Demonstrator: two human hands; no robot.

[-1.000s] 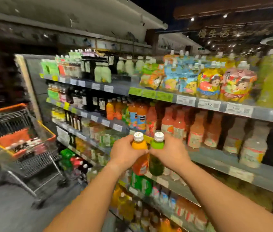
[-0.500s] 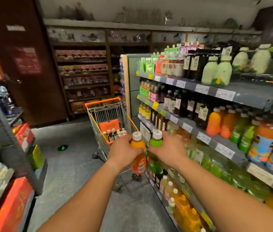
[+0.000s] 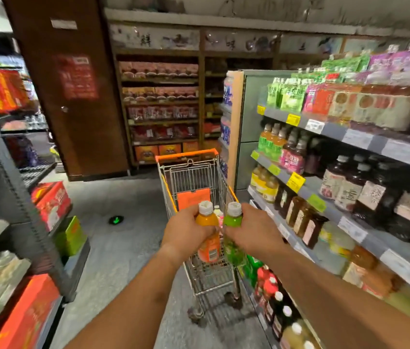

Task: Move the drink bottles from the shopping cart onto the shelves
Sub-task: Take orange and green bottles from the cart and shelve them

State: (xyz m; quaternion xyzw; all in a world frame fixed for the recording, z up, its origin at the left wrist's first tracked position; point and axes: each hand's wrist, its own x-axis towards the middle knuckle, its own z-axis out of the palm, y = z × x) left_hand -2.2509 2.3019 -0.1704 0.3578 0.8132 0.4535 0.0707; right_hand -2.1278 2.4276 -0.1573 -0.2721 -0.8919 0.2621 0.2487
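Observation:
My left hand [image 3: 186, 231] grips an orange drink bottle [image 3: 208, 244] with a white cap, held upright. My right hand [image 3: 253, 231] grips a green drink bottle [image 3: 232, 248], also white-capped and upright, right beside the orange one. Both bottles hang in front of the wire shopping cart [image 3: 193, 172] with its orange rim, which stands straight ahead in the aisle. More bottle caps [image 3: 217, 209] show inside the cart between the two held bottles. The drink shelves [image 3: 365, 235] run along my right side, packed with bottles.
A second shelving unit [image 3: 10, 197] with red and orange boxes lines the left of the aisle. A brown pillar [image 3: 73, 96] and a back wall of packaged goods close the far end. Grey floor [image 3: 123, 235] lies left of the cart.
My view has swung left, from facing the drink shelves to looking down the aisle, so the cart now sits directly behind the two bottles. Both hands keep their hold.

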